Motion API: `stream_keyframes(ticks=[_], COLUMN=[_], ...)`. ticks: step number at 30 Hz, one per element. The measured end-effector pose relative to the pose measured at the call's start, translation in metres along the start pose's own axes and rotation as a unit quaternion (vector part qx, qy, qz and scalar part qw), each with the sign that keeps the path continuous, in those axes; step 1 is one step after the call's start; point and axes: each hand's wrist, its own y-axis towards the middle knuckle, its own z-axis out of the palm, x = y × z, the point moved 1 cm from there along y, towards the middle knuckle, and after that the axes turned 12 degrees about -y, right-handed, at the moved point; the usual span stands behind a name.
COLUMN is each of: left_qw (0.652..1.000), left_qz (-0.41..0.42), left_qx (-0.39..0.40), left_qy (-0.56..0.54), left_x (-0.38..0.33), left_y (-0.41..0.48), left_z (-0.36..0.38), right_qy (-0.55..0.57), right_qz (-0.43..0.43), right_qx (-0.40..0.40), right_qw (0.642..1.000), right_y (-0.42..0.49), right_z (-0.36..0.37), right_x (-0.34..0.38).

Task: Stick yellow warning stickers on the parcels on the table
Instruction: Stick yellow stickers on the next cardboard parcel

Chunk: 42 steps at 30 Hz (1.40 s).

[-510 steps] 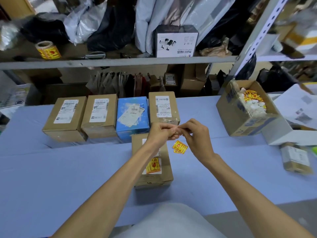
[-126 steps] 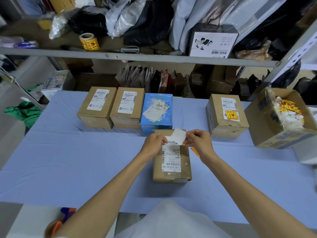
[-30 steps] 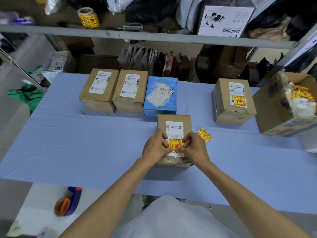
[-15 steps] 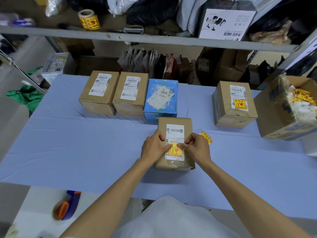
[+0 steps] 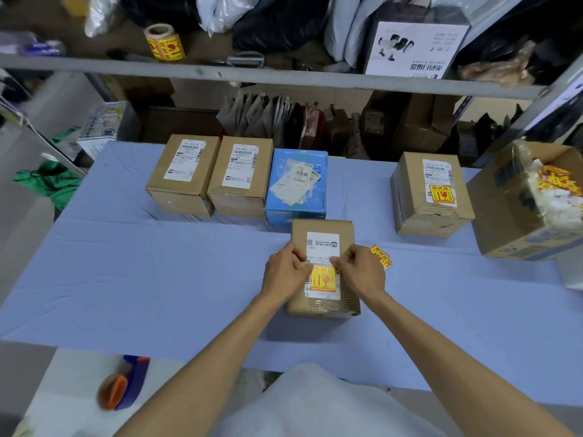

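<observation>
On the near parcel, yellow sticker between left hand, right hand.

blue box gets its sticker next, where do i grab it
Probably from above and the right, gripping across its far and near top edges. The blue box has a brown parcel close on its left and the parcel being labelled right in front; its top and right side are free.

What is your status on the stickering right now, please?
Left hand and right hand pressing yellow sticker onto near parcel. Far-right parcel already stickered. Spare stickers beside near parcel; nothing blocking.
</observation>
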Motion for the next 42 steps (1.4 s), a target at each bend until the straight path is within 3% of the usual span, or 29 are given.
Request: stream_keyframes(ticks=[4, 8, 14, 17, 20, 26, 33, 42], left_qw=[0.979, 0.955, 0.968, 0.981, 0.976, 0.952, 0.955, 0.962], left_qz=[-0.050, -0.055, 0.007, 0.041, 0.027, 0.025, 0.041, 0.044], left_qx=[0.058, 0.077, 0.130, 0.129, 0.109, 0.060, 0.017, 0.064], left_qy=[-0.191, -0.279, -0.216, -0.141, -0.186, -0.299, -0.293, -0.260], left_x=[-0.014, -0.030, -0.044, -0.048, -0.052, -0.072, -0.076, -0.087], left_y=[0.006, 0.014, 0.013, 0.013, 0.013, 0.013, 0.017, 0.017], left_z=[-0.003, -0.001, -0.003, -0.003, -0.007, -0.014, -0.010, 0.005], right_qy=[0.077, 0.161, 0.130, 0.101, 0.092, 0.291, 0.362, 0.337], right_qz=[-0.055, -0.143, -0.225, -0.226, -0.224, -0.144, -0.116, -0.129], right_qx=[0.002, -0.022, -0.073, -0.086, -0.090, -0.037, 0.012, -0.069], right_qw=[0.996, 0.976, 0.963, 0.965, 0.966, 0.945, 0.925, 0.930], right_y=[0.000, -0.008, -0.007, -0.006, -0.005, 0.005, -0.001, -0.001], right_z=[-0.008, -0.023, -0.032, -0.035, -0.040, -0.054, -0.054, -0.059], right_x=[0.009, 0.032, 0.043, 0.041, 0.038, 0.037, 0.033, 0.018])
